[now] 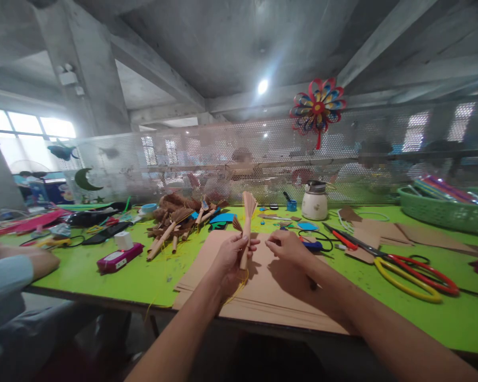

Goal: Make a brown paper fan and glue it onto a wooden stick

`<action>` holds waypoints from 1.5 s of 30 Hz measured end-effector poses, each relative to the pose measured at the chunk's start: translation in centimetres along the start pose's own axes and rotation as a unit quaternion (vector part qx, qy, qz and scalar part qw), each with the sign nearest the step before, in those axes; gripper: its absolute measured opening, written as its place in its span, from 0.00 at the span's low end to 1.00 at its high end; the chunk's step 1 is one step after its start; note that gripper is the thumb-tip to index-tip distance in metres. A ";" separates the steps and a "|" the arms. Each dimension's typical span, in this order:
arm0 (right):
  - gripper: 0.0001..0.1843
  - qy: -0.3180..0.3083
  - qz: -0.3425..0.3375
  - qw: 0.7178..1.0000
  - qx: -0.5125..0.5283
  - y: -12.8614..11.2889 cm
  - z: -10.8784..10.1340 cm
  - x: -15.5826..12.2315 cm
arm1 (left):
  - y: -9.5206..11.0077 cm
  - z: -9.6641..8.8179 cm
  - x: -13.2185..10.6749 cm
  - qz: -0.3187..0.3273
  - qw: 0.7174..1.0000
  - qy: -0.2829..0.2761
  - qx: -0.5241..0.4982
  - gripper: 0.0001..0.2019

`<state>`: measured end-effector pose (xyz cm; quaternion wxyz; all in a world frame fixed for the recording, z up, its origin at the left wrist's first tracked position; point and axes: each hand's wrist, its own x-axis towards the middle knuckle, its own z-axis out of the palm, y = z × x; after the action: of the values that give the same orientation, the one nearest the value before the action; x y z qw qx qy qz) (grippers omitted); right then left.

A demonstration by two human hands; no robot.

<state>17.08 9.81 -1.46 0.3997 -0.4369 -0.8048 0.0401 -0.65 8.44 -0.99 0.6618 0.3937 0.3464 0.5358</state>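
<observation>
Left hand grips a fanned roll over brown sheets

The left hand (233, 253) closes its fingers round the lower part of the brown fanned roll (247, 223), which stands nearly upright above the stacked sheets (263, 297), pleats spread at the top. Yellow strands (239, 289) hang beneath. The right hand (289, 248) hovers near, fingers bent; whether they pinch anything, I cannot tell. Scissors (372, 249) lie rightward on the green worktop (143, 286).
</observation>
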 end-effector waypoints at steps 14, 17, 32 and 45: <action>0.12 0.001 0.023 1.000 0.022 -0.1 -0.4 0.2 | 0.0 0.4 -0.5 0.029 0.996 0.041 0.071 0.02; 0.12 -0.007 0.050 0.997 0.056 -0.3 -0.7 0.2 | 0.3 0.8 -0.9 0.013 0.996 0.043 0.075 0.02; 0.12 0.010 0.077 0.995 0.063 -0.1 -1.5 0.3 | 0.1 0.3 -0.3 0.067 0.994 0.059 0.068 0.08; 0.12 0.100 0.166 0.981 0.015 4.6 -5.3 1.7 | 0.0 0.1 -0.3 0.137 0.984 0.054 0.104 0.19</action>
<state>23.24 12.44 1.25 0.4727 -0.5600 -0.6764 0.0733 -0.60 8.17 -0.92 0.5179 0.4742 0.3781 0.6033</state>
